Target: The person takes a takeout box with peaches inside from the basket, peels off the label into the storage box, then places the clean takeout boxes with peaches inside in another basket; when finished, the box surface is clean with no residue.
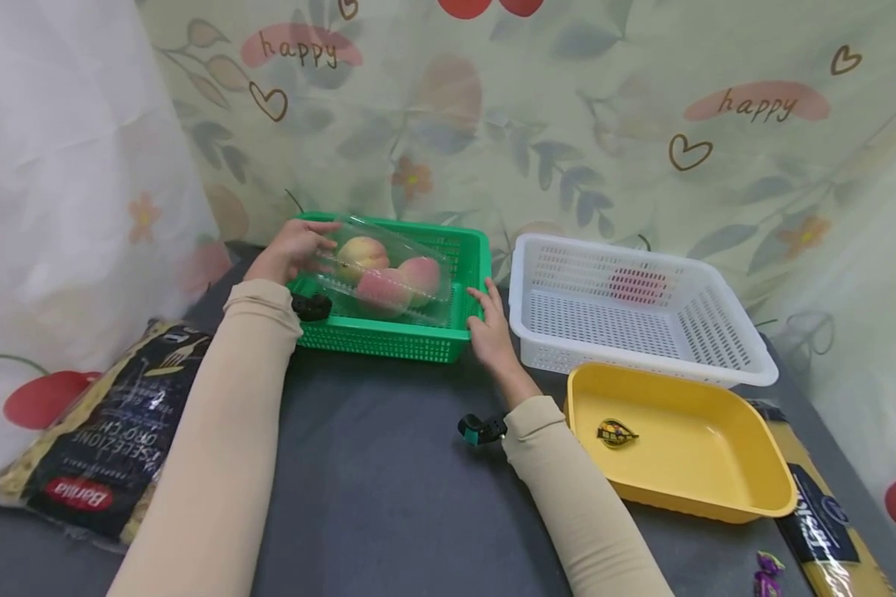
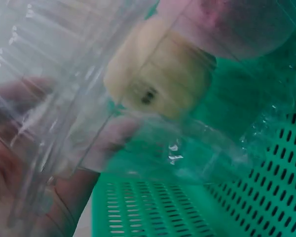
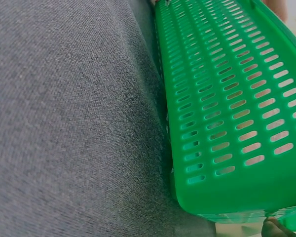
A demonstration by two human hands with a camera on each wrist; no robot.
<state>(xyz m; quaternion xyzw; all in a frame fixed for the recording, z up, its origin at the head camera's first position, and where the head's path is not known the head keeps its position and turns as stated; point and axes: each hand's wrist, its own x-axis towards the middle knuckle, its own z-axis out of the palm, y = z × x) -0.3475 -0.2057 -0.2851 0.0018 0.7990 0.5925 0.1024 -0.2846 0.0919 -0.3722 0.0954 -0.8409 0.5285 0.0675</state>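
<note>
My left hand [image 1: 293, 249] holds the edge of a clear plastic clamshell box [image 1: 436, 308] at the left side of the green basket [image 1: 388, 342]. In the left wrist view the fingers [image 2: 116, 136] show through the plastic. Three pink and yellow peaches [image 1: 364, 255] are seen through the clear box, inside the basket's outline. My right hand [image 1: 493, 332] grips the right rim of the basket, fingers over the edge. In the right wrist view the slotted basket wall [image 3: 227, 108] fills the right side, and a fingertip [image 3: 275, 228] shows at its lower rim.
A white basket [image 1: 642, 356] stands to the right, before it a yellow tray [image 1: 687, 497] with a small dark wrapped item [image 1: 616, 433]. A Barilla pasta bag [image 1: 112, 439] lies at left, another pasta pack [image 1: 829, 514] at right, near a purple-wrapped candy [image 1: 767, 574].
</note>
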